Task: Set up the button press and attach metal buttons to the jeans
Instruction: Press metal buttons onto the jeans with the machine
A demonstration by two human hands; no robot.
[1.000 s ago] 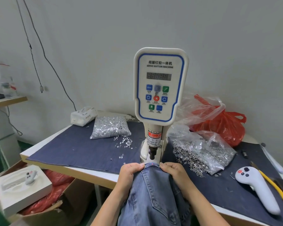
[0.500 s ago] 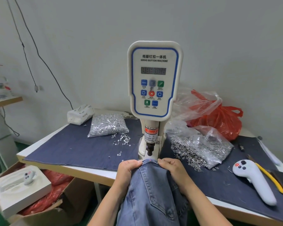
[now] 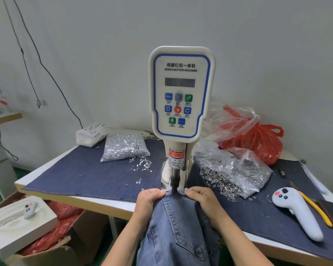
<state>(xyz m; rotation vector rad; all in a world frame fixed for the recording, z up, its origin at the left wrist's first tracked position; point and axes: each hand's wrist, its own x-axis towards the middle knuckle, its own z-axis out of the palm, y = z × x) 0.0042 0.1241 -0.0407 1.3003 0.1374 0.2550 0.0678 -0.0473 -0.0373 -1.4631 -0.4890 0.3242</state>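
The white servo button machine (image 3: 181, 93) stands at the middle of the table. Its dark plunger (image 3: 175, 184) appears blurred and low, touching the jeans' waistband. The blue jeans (image 3: 178, 227) hang from the machine's base toward me. My left hand (image 3: 149, 200) grips the waistband just left of the plunger. My right hand (image 3: 202, 198) grips it just right of the plunger. A clear bag of silver tacks (image 3: 124, 146) lies left of the machine with loose tacks (image 3: 141, 166) beside it. A torn bag of metal buttons (image 3: 236, 175) spills to the right.
Dark denim cloth (image 3: 81, 175) covers the table. A white handheld controller (image 3: 298, 214) and a yellow tool (image 3: 315, 210) lie at the right. A red plastic bag (image 3: 258, 143) sits behind. A tissue pack (image 3: 90, 134) is back left. A cardboard box (image 3: 65, 248) with a white tray (image 3: 17, 227) stands on the floor.
The plunger has come down onto the waistband and looks blurred from motion. Both hands keep holding the jeans at the same spots.
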